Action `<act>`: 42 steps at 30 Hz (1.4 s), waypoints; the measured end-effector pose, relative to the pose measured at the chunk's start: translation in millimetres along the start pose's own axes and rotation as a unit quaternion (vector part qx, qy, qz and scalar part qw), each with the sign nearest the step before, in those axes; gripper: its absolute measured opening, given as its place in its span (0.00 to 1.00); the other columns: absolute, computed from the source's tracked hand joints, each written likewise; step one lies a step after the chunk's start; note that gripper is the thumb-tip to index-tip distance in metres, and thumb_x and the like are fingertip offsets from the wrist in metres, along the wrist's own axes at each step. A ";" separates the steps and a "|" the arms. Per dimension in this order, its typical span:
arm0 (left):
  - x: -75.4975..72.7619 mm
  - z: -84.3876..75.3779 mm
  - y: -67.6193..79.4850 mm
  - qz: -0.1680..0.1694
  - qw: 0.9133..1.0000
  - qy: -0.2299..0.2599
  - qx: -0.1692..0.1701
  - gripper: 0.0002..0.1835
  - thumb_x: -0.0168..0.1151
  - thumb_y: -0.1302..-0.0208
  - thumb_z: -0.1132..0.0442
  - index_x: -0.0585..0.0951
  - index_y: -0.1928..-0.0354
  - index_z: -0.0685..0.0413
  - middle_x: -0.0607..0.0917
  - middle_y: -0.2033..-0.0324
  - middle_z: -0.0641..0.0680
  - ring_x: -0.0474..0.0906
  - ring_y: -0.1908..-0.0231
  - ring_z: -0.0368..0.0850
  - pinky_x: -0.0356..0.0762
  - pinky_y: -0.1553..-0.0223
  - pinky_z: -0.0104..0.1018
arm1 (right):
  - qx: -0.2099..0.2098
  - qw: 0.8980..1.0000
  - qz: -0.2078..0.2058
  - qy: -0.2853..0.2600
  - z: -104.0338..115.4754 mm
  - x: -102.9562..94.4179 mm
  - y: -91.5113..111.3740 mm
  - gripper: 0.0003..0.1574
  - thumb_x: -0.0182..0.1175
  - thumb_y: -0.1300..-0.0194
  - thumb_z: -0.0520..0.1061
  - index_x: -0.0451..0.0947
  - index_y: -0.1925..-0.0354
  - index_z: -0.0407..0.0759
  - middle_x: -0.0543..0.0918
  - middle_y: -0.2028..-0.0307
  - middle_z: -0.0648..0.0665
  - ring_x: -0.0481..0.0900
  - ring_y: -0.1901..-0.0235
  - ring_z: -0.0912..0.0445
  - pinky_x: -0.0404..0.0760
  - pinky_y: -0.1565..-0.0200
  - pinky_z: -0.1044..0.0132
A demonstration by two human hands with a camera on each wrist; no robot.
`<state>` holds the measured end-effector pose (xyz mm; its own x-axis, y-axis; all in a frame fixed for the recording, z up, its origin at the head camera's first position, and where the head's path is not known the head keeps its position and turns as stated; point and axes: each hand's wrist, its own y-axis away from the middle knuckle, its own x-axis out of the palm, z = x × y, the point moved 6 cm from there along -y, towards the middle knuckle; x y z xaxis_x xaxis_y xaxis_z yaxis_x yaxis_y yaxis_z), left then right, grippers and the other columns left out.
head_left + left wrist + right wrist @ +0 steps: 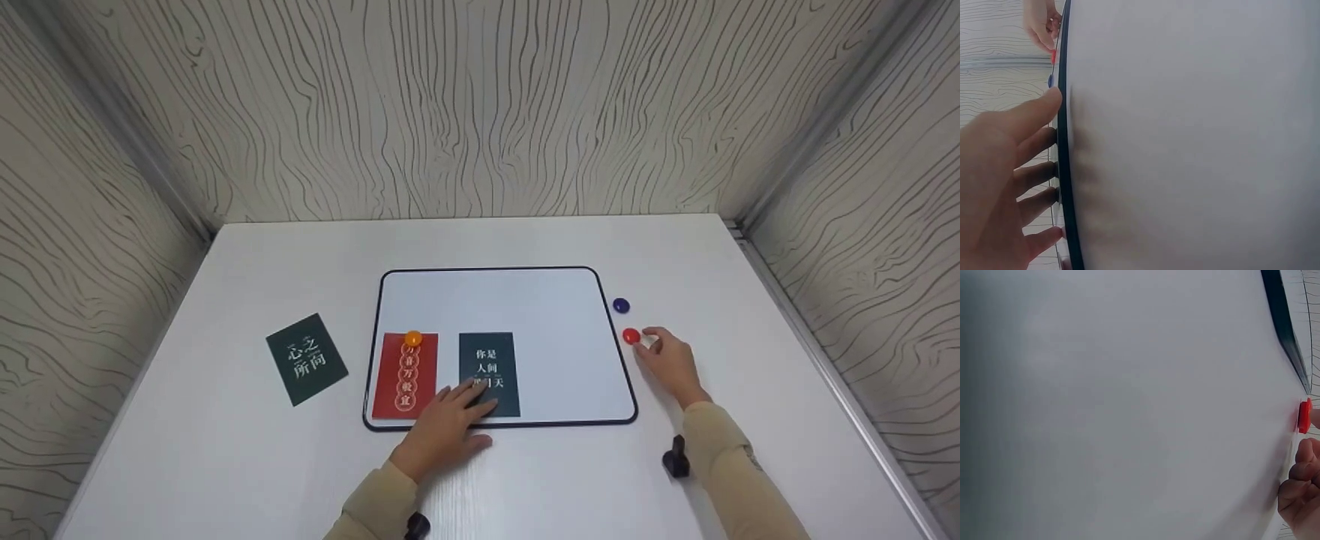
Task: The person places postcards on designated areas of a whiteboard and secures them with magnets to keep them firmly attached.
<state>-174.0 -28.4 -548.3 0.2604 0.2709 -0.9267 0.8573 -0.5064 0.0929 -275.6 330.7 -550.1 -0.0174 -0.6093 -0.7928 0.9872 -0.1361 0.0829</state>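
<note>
My left hand (444, 429) lies with its fingers spread over the lower part of a dark green card (499, 409) with white characters. That card sits on a white board (562, 360) with a black rim, and its lower left is partly hidden by the fingers. My right hand (673, 367) is just right of the board. Its thumb tip is right at a red round magnet (631, 336), with the index fingertip close by and the other fingers curled; I cannot tell whether it pinches the magnet. In the right wrist view the red magnet (1304, 417) stands against a fingertip.
A red card (384, 394) lies at the board's left, an orange magnet (413, 339) on its top edge. Another green card (307, 386) lies tilted on the white table (187, 435), left of the board. A dark blue magnet (621, 305) sits beyond the red one.
</note>
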 end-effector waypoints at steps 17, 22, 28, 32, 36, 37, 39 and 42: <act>-1.7 -0.1 0.1 -0.003 1.000 0.009 -0.001 0.30 0.61 0.37 0.44 0.69 0.33 0.34 0.65 0.28 0.48 0.57 0.26 0.50 0.58 0.26 0.53 | 0.002 1.000 0.009 0.015 4.2 4.4 -5.6 0.29 0.57 0.34 0.47 0.70 0.40 0.33 0.78 0.70 0.40 0.72 0.70 0.53 0.67 0.69 0.68; -2.2 -0.6 0.2 -0.002 1.000 0.002 0.000 0.30 0.60 0.37 0.44 0.69 0.33 0.34 0.66 0.28 0.48 0.59 0.26 0.50 0.60 0.26 0.53 | -0.005 1.000 0.004 0.023 6.0 3.4 -5.7 0.29 0.59 0.36 0.46 0.70 0.42 0.30 0.77 0.72 0.40 0.71 0.71 0.53 0.66 0.70 0.69; -1.5 0.2 0.0 0.000 1.000 0.008 0.000 0.30 0.60 0.37 0.43 0.69 0.32 0.33 0.66 0.28 0.48 0.58 0.26 0.50 0.59 0.26 0.53 | 0.010 1.000 0.013 0.021 5.9 4.7 -6.3 0.30 0.58 0.35 0.48 0.70 0.40 0.32 0.78 0.68 0.38 0.73 0.68 0.52 0.67 0.68 0.69; -2.5 0.3 0.5 -0.002 1.000 0.013 0.003 0.30 0.60 0.37 0.43 0.69 0.32 0.34 0.66 0.28 0.48 0.57 0.26 0.51 0.59 0.27 0.54 | 0.009 1.000 0.012 0.023 5.9 4.0 -6.7 0.29 0.58 0.34 0.48 0.70 0.40 0.33 0.79 0.66 0.36 0.73 0.67 0.51 0.68 0.68 0.69; -3.3 0.4 1.2 -0.003 1.000 0.019 0.003 0.30 0.60 0.37 0.44 0.69 0.33 0.35 0.65 0.28 0.49 0.57 0.25 0.51 0.58 0.26 0.54 | 0.008 1.000 0.012 0.026 6.0 4.5 -6.6 0.28 0.58 0.34 0.47 0.70 0.41 0.33 0.79 0.67 0.37 0.73 0.68 0.52 0.67 0.69 0.69; -3.2 0.3 1.2 -0.001 1.000 0.019 0.001 0.30 0.60 0.37 0.43 0.69 0.32 0.34 0.65 0.27 0.48 0.57 0.25 0.51 0.58 0.26 0.54 | 0.010 1.000 0.014 0.026 5.9 4.8 -6.3 0.28 0.58 0.34 0.47 0.70 0.41 0.33 0.79 0.67 0.37 0.73 0.68 0.52 0.67 0.69 0.69; -2.4 0.7 0.8 0.000 1.000 0.022 -0.001 0.30 0.60 0.37 0.43 0.69 0.33 0.34 0.65 0.27 0.48 0.56 0.25 0.50 0.57 0.26 0.54 | 0.014 0.999 0.015 0.027 5.8 5.5 -5.7 0.28 0.58 0.34 0.48 0.71 0.41 0.34 0.79 0.68 0.38 0.72 0.69 0.52 0.67 0.69 0.69; -1.4 0.9 -0.2 -0.002 1.000 0.021 -0.002 0.30 0.60 0.37 0.43 0.69 0.33 0.34 0.65 0.27 0.48 0.56 0.25 0.50 0.57 0.26 0.54 | 0.013 0.999 0.016 0.027 6.4 5.5 -5.3 0.27 0.57 0.33 0.47 0.71 0.41 0.34 0.79 0.68 0.38 0.72 0.69 0.53 0.67 0.69 0.69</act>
<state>-174.9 -29.5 -547.4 0.2745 0.3073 -0.9112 0.8601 -0.5021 0.0898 -282.0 323.1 -551.0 0.0231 -0.5712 -0.8205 0.9825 -0.1387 0.1242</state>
